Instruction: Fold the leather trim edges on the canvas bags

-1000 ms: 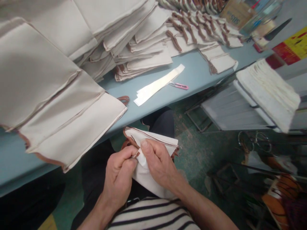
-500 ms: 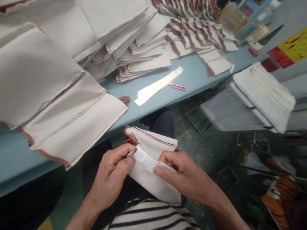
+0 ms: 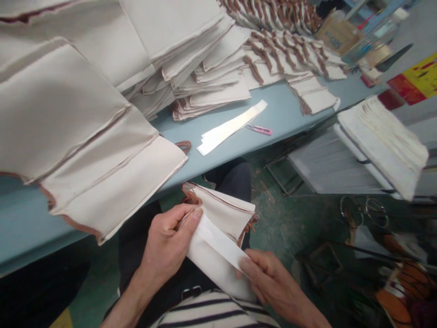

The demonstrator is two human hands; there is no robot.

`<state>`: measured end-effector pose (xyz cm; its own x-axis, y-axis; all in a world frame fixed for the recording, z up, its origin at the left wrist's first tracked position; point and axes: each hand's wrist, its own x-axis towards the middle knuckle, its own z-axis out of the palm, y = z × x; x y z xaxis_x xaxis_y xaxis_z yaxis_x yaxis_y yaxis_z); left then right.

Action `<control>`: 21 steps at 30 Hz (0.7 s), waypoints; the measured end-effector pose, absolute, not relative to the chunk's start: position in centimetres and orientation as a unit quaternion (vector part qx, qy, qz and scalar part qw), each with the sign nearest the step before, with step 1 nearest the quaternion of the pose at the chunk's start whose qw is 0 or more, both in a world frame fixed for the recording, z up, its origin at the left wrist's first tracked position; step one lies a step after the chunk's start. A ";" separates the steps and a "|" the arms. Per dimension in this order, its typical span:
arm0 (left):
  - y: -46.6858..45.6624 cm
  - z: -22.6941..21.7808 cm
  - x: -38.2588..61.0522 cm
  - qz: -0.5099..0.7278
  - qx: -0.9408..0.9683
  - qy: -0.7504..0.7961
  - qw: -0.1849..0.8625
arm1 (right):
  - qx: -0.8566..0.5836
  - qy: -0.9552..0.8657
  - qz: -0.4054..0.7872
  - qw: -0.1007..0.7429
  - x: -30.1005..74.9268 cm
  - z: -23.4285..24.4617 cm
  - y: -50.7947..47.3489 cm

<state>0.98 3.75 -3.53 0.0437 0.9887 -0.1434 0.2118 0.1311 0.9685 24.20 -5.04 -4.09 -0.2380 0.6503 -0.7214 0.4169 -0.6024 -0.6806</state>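
A white strip [image 3: 220,243] runs slantwise across my lap, over a cream leather-like piece [image 3: 213,269]. At the upper end my left hand [image 3: 169,241] is closed, thumb on top, pinching the strip together with the edge of the cream piece. Lower down, my right hand [image 3: 269,278] grips the strip's other end between thumb and fingers, and the strip looks taut between both hands. Just beyond lies a folded cream flap [image 3: 221,205] with brown edging and brown cords at its right corner. Its link to the held piece is partly hidden.
On the blue table [image 3: 184,175] lie more white strips [image 3: 230,130], pink thread snips [image 3: 260,130] and large stacks of cream pieces [image 3: 112,132]. Rows of brown-edged pieces [image 3: 290,50] stand behind. At right is a stand with a white stack [image 3: 382,141]; scissors [image 3: 375,212] hang below it.
My right hand has slid down and right along the strip, which now stretches longer and straighter. My left thumb has moved up onto the strip's end. The view has shifted slightly.
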 end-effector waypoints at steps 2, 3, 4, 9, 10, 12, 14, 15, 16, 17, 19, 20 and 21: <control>3.7 -3.4 1.0 0.393 0.553 0.547 0.490 | -0.593 -0.450 0.666 0.040 26.1 -5.7 -6.9; 3.7 -3.2 1.0 0.393 0.569 0.536 0.484 | -0.596 -0.486 0.639 0.005 27.2 -6.3 -7.5; 3.7 -3.1 0.9 0.393 0.584 0.526 0.477 | -0.614 -0.528 0.586 -0.025 28.5 -6.5 -7.8; 4.1 -2.5 0.2 0.366 0.638 0.486 0.472 | -0.739 -0.570 0.357 -0.036 33.0 -3.2 -4.3; 4.1 -2.5 0.0 0.358 0.644 0.482 0.474 | -0.750 -0.588 0.304 0.001 32.7 -2.1 -2.9; 4.2 -2.3 -0.2 0.346 0.649 0.482 0.476 | -0.730 -0.618 0.256 0.139 30.7 0.1 0.0; 4.1 -1.9 -0.3 0.335 0.654 0.481 0.479 | -0.620 -0.661 0.332 0.260 27.2 1.6 2.6; 4.1 -1.6 -0.4 0.327 0.658 0.475 0.483 | -0.554 -0.680 0.371 0.304 25.2 2.0 3.7; 3.9 -1.3 -0.5 0.318 0.662 0.469 0.491 | -0.487 -0.702 0.410 0.319 23.3 2.2 4.7; 3.8 -0.8 -0.6 0.310 0.665 0.460 0.501 | -0.412 -0.721 0.444 0.337 21.5 2.2 5.6; 3.5 0.2 -1.0 0.302 0.664 0.448 0.517 | -0.293 -0.748 0.480 0.353 18.9 1.9 7.1; 3.3 0.7 -1.3 0.305 0.663 0.449 0.515 | -0.266 -0.763 0.492 0.323 18.1 1.8 7.7; 3.2 1.2 -1.6 0.312 0.664 0.454 0.504 | -0.239 -0.779 0.500 0.294 17.5 1.7 8.2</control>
<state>-1.64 3.21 1.24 0.3920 0.9189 -0.0438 0.2890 -0.0778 0.9542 17.54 8.22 1.65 -0.7129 0.6666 0.2176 0.0792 0.3849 -0.9196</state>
